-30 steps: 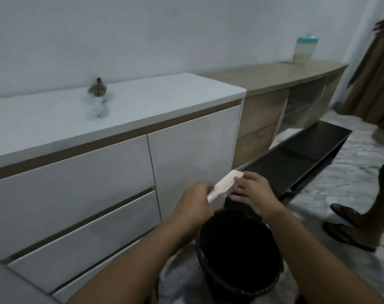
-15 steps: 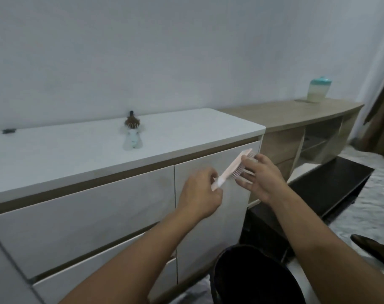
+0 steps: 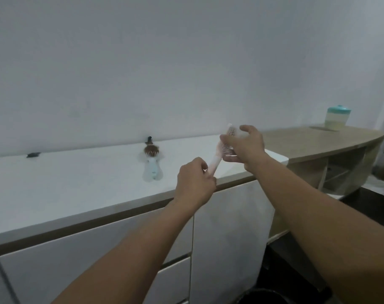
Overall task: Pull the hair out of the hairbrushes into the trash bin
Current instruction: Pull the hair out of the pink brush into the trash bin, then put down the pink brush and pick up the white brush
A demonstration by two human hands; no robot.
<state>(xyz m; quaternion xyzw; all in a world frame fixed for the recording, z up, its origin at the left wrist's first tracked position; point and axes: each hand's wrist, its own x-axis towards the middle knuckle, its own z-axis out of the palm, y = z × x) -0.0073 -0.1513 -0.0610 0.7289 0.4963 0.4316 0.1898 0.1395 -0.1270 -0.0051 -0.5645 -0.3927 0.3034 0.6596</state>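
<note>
Pale wall (image 3: 164, 62) behind, white bench (image 3: 66, 183) running along it, wooden counter (image 3: 318, 141) adjoining at the right end with a teal-lidded container (image 3: 337, 117) on top. Both forearms stretched forward and up from the lower frame, raised over the bench's front edge near its right corner. Left hand (image 3: 194, 183) curled closed around the lower end of the pink hairbrush (image 3: 223, 150) handle, knuckles toward the camera. Right hand (image 3: 244, 145) higher and further right, wrapped over the brush head, thumb on the near side, fingers arched over the bristles; blurred, so cannot tell whether any hair sits pinched between them. Pink hairbrush tilted, handle low at the left, head high at the right, spanning the gap between both hands. Second hairbrush (image 3: 151, 161) lying on the bench toward the back edge, well left of the hands, pale handle pointing forward, dark hair clumped in its head. Small dark object (image 3: 33, 154) near the back edge, far left. Dark rim of the trash bin (image 3: 263, 296) barely showing at the bottom, below the right forearm.
</note>
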